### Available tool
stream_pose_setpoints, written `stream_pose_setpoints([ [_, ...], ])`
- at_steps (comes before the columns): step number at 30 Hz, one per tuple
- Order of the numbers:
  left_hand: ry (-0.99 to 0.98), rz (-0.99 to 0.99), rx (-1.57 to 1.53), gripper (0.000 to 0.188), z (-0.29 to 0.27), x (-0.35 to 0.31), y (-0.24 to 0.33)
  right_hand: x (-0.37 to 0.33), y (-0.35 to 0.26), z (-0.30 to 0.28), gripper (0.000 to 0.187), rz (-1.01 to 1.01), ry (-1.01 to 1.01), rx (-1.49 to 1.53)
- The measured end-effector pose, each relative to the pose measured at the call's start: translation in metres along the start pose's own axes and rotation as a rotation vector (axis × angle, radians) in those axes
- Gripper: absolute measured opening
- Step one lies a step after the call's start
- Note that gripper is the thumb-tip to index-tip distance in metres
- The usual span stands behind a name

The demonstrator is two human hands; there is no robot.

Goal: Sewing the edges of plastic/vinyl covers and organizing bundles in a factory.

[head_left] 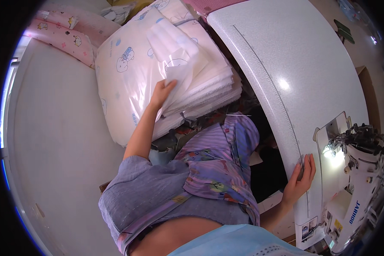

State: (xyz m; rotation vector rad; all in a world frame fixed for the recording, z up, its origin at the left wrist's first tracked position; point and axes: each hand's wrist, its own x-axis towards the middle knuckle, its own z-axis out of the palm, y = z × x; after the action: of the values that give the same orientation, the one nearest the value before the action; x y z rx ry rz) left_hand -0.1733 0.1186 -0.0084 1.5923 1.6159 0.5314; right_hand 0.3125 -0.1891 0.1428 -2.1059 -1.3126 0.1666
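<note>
On my left lies a thick stack of pale fabric pieces (128,91) with blue cartoon prints and frayed white edges. My left hand (161,94) is closed at the edge of a glossy, whitish translucent sheet (181,79) on top, thumb against it. That sheet is folded partly over the stack. My right hand (300,181) rests with stretched fingers on the front edge of the white sewing table (281,51), holding nothing. Close to its fingertips stands a white sewing machine (354,187) with its lamp lit.
A printed ruler scale (264,70) runs along the table's near edge. Pink printed fabric (66,36) lies at the far left beside a pale panel (55,128). Between stack and table is a dark gap (264,170). A cardboard box (368,96) stands beyond the table.
</note>
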Motion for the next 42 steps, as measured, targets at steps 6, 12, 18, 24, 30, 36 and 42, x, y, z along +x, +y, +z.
stream_pose_setpoints([
  [6, 0.308, 0.047, -0.182, 0.042, 0.003, 0.019, -0.014, 0.000, 0.000, 0.002, 0.033, -0.008, -0.005, -0.018],
  [12, 0.482, 0.337, 0.556, 0.054, 0.044, 0.015, 0.035, -0.003, -0.001, 0.003, 0.032, 0.000, -0.013, -0.056],
  [18, 0.217, 0.083, 0.384, 0.056, 0.031, 0.020, 0.039, -0.003, 0.001, 0.004, 0.032, 0.009, -0.015, -0.094],
  [24, 0.280, 0.247, 0.511, 0.053, 0.027, 0.020, 0.033, -0.001, -0.003, 0.005, 0.032, 0.003, -0.014, -0.123],
  [30, 0.347, 0.294, 0.514, 0.052, 0.034, 0.011, 0.037, -0.001, -0.003, 0.005, 0.033, -0.005, -0.015, -0.138],
  [36, 0.229, 0.248, 0.404, 0.040, 0.025, 0.016, 0.038, 0.000, -0.005, 0.006, 0.033, -0.006, -0.016, -0.143],
  [42, 0.085, -0.162, -0.371, 0.047, -0.034, 0.035, -0.019, 0.003, -0.004, 0.006, 0.033, -0.016, -0.031, -0.132],
])
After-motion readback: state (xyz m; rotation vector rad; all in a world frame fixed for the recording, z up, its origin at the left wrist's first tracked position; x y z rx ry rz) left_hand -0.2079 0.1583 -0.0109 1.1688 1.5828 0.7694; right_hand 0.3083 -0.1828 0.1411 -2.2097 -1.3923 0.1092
